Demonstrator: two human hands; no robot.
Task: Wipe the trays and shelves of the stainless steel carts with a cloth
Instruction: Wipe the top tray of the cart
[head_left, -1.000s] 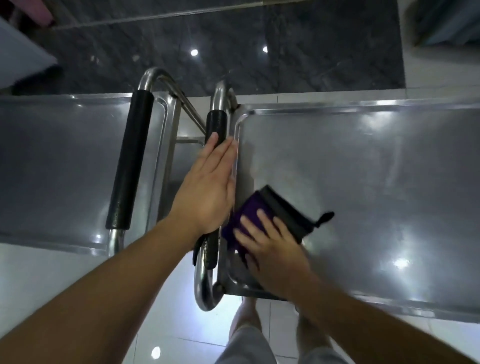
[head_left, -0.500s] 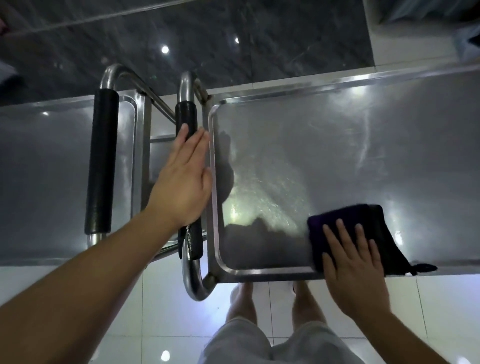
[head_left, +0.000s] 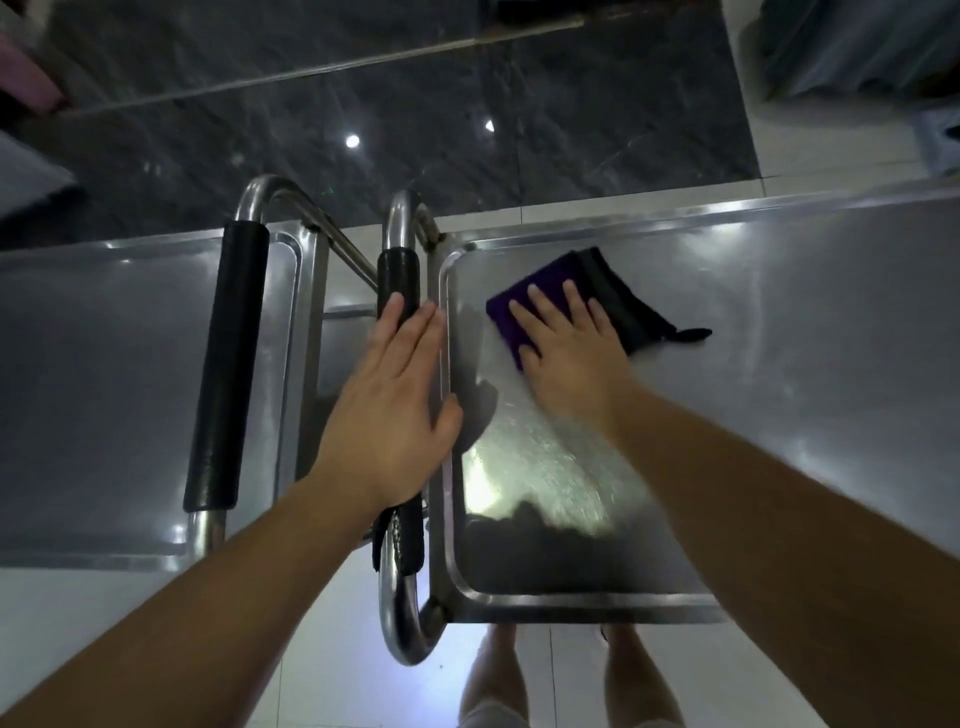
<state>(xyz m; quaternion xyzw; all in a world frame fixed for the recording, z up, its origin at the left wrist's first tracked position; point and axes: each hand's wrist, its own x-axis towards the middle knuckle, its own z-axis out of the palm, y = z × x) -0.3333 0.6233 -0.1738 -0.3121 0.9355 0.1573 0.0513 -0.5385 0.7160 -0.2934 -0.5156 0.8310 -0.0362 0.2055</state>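
Cloth (head_left: 597, 291), purple and black, flat on right cart's top tray (head_left: 779, 415), near its far left corner. Pressed down under right hand (head_left: 571, 353), fingers straight and slightly spread on the fabric. Left hand (head_left: 395, 415) laid flat, fingers together, on black-padded push handle (head_left: 397, 275) beside the tray's left rim. Second cart's tray (head_left: 104, 389) to the left, with own padded handle (head_left: 228, 364).
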